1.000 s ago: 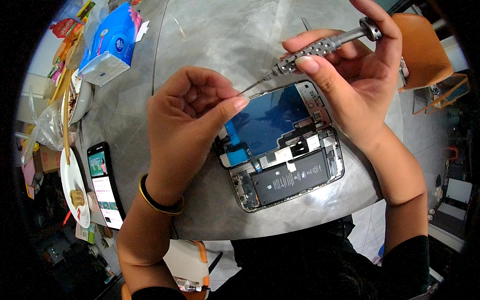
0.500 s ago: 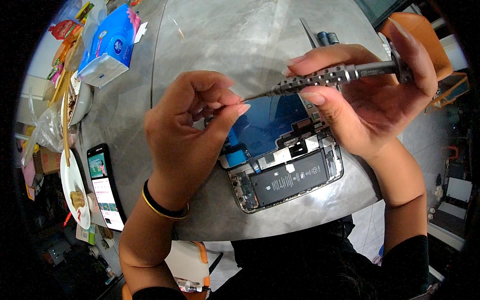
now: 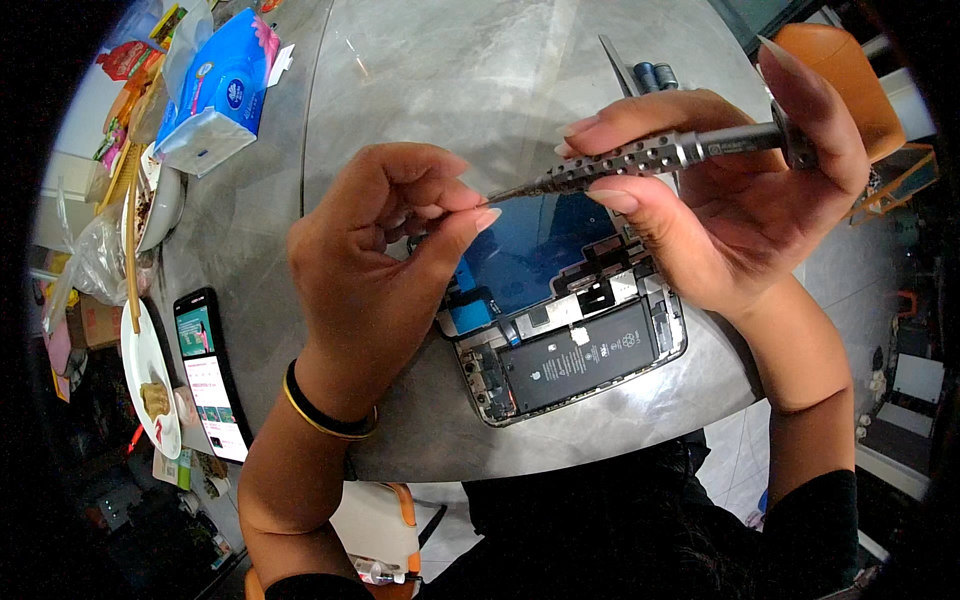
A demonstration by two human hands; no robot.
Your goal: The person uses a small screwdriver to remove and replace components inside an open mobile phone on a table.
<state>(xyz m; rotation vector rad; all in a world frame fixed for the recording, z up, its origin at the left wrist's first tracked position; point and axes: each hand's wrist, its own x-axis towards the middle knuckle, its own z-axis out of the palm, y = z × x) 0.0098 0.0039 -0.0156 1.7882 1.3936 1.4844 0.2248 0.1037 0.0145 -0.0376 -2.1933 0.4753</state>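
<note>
A grey metal precision screwdriver (image 3: 625,158) with a dimpled grip lies across my right hand (image 3: 715,215), thumb and fingers closed round it. Its thin shaft points left and slightly down. At the tip, my left hand (image 3: 365,250) pinches with thumb and forefinger; any small part between them is hidden. Beneath both hands sits an opened smartphone (image 3: 478,385), its black battery (image 3: 580,355) and inner parts bared. The unfolded screen side, with a blue-looking sheet (image 3: 540,250), extends away from me, partly covered by the hands.
Tweezers (image 3: 618,65) and small dark cylinders (image 3: 655,76) lie beyond my right hand. To the left are a lit phone (image 3: 212,375), a white plate (image 3: 140,350) with food scraps, a bowl (image 3: 165,205) and a blue tissue pack (image 3: 215,95). The table's curved edge (image 3: 500,472) is near my body.
My right hand and the screwdriver have shifted slightly to the left, and the handle's end has dipped a little. My left hand keeps its pinch at the tip; the opened smartphone stays put.
</note>
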